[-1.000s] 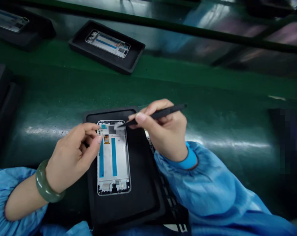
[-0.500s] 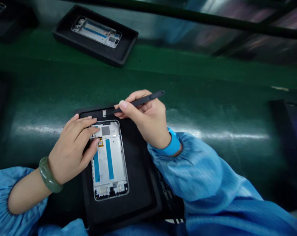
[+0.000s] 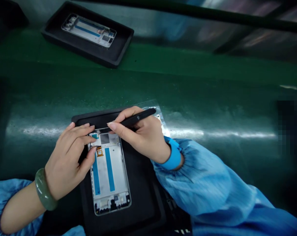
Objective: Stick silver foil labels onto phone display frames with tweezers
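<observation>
A silver phone frame (image 3: 119,164) with blue strips lies in a black foam tray (image 3: 148,200). My left hand (image 3: 69,157) bends over its upper left edge, thumb and fingertips on the frame beside a small orange flex cable (image 3: 99,151). The other fingers reach to the top corner. In a pen-like grip, my right hand (image 3: 141,134) holds black tweezers (image 3: 138,118), slanting down left to the frame's top edge. By their tip is a small pale piece (image 3: 97,131), partly hidden by my left fingers.
Another phone frame (image 3: 89,31) lies in a second black tray (image 3: 82,54) at the back left of the green table (image 3: 200,91). A clear plastic sheet (image 3: 160,109) shows behind my right hand. A dark, blurred shape (image 3: 291,131) stands at the right.
My right hand has come down and left, bringing the tweezers and the pale piece from above the tray's rim to the frame's top edge. My left hand stays at the frame; the view has shifted slightly.
</observation>
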`<state>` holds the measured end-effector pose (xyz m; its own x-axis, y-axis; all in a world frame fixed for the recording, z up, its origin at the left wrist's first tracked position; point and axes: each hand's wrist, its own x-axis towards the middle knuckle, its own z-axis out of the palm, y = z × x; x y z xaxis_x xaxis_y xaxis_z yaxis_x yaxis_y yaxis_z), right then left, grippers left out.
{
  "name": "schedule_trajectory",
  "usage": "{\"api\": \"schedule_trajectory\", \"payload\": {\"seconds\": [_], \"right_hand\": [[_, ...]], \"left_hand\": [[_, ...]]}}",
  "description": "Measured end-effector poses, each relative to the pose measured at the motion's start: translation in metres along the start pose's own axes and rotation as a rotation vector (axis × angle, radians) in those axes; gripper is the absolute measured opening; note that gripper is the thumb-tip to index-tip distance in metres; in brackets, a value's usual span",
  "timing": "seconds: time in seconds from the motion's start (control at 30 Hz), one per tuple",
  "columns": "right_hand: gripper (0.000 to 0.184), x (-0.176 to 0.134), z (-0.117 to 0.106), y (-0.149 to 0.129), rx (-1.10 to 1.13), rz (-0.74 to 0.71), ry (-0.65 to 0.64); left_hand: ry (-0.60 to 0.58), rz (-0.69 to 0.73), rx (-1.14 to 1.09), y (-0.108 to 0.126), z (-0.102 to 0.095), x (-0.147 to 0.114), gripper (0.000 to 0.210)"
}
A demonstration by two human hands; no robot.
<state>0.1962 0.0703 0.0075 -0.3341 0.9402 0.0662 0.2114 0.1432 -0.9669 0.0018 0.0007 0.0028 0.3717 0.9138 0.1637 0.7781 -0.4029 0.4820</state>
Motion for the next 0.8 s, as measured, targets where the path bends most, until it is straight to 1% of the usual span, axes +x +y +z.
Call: {"api": "schedule_trajectory", "payload": {"seconds": [0.17, 0.3, 0.47, 0.8], "right_hand": [[0.015, -0.0005, 0.0005, -0.0007, -0.1, -0.025, -0.031], [0.017, -0.0007, 0.0013, -0.0028, -0.148, -0.028, -0.009], [0.016, 0.0002, 0.0015, -0.004, -0.189, -0.055, -0.007], [0.018, -0.0002, 0.0014, -0.0026, -0.226, -0.052, -0.026]], "left_hand": [[0.002, 0.009, 0.01, -0.0013, -0.0006, -0.0006, 0.019], [0.006, 0.012, 0.013, -0.0025, -0.0002, -0.0011, 0.019], [0.014, 0.016, 0.015, -0.0021, 0.0012, -0.0003, 0.019], [0.007, 0.009, 0.009, -0.0026, 0.0001, -0.0008, 0.02]]}}
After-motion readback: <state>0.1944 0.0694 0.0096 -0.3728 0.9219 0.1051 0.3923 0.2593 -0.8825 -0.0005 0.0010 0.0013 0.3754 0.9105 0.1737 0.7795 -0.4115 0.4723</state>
